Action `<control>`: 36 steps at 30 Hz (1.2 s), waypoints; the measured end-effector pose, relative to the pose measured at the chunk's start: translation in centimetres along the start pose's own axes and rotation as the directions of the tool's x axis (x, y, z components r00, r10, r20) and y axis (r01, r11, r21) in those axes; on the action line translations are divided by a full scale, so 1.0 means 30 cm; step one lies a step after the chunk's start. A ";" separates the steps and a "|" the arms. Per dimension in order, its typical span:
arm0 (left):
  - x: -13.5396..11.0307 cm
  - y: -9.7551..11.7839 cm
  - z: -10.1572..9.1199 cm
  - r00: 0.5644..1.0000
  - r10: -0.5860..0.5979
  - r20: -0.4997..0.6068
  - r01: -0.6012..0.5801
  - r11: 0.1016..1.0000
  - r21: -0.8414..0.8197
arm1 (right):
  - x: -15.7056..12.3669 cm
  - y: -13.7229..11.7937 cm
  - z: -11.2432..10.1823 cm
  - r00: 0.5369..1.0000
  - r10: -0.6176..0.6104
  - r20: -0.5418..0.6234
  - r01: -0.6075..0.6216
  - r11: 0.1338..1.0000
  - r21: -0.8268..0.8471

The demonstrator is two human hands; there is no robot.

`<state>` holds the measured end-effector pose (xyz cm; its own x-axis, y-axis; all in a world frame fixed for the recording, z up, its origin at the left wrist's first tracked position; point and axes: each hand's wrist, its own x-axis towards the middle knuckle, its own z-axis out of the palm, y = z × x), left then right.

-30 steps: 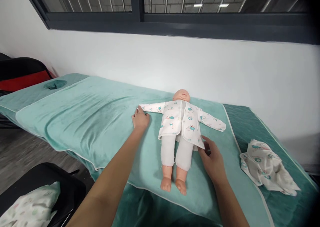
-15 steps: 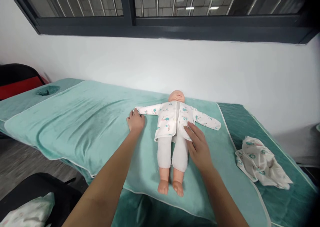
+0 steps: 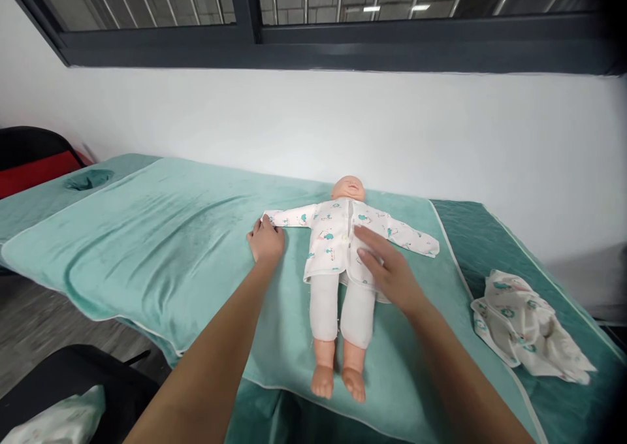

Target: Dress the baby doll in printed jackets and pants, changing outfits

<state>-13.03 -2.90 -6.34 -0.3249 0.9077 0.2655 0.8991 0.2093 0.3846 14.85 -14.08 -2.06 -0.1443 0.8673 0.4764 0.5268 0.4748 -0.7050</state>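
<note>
A baby doll (image 3: 349, 188) lies on its back with its head toward the wall. It wears a white printed jacket (image 3: 329, 235) and white trousers (image 3: 324, 307), and its feet are bare. Both sleeves stretch out sideways. My left hand (image 3: 266, 240) has its fingers curled at the cuff of the left-hand sleeve, pinching its end. Over the right front panel of the jacket hovers or rests my right hand (image 3: 389, 264), fingers extended and slightly apart. I cannot tell whether its fingertips touch the fabric.
The doll lies on a pale green sheet (image 3: 196, 235) over a padded bed with a face hole (image 3: 88, 179). A crumpled printed cloth (image 3: 529, 326) lies at the right. A black chair (image 3: 83, 379) with another printed cloth (image 3: 59, 421) stands front left. Behind is a wall below a window.
My right hand has lifted from the jacket's lower edge and shifted slightly up over the front panel. My left hand stays at the sleeve cuff. The view has moved slightly.
</note>
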 end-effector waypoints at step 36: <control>-0.026 -0.005 -0.006 0.996 0.011 -0.083 -0.011 1.000 -0.007 | -0.211 0.116 0.060 0.723 0.621 -0.301 -0.368 0.716 0.593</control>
<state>-12.96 -3.72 -6.44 -0.3387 0.8765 0.3421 0.9005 0.1965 0.3879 16.11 -17.65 -8.49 0.4754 0.8774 0.0648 -0.0661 0.1091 -0.9918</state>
